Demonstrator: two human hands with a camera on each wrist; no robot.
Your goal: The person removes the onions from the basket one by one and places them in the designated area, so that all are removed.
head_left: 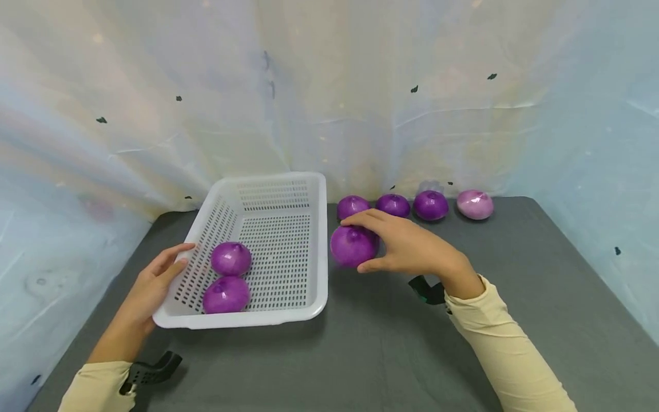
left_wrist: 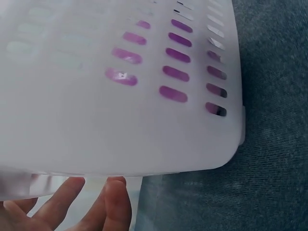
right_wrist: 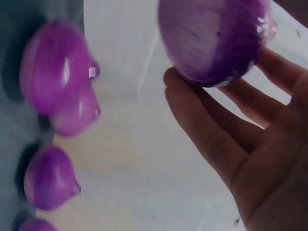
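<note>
My right hand (head_left: pixel 407 243) grips a purple onion (head_left: pixel 352 247) with a glossy skin, fingers over its top and the thumb at its near side. In the right wrist view this onion (right_wrist: pixel 211 38) is up at the fingertips. My left hand (head_left: pixel 157 283) rests at the left rim of a white perforated basket (head_left: pixel 318 252), its fingertips against the edge. In the left wrist view those fingers (left_wrist: pixel 117 204) are fairly straight at the rim. Inside the basket, two purple onions (head_left: pixel 231 258) lie along its left side.
Along the table's back edge stands a row of several onions (head_left: pixel 393 205), the rightmost onion (head_left: pixel 475 204) a paler pink. Pale plastic sheeting (head_left: pixel 360 103) hangs behind the dark grey table (head_left: pixel 391 355). Straps with black mounts (head_left: pixel 154 369) sit on the wrists.
</note>
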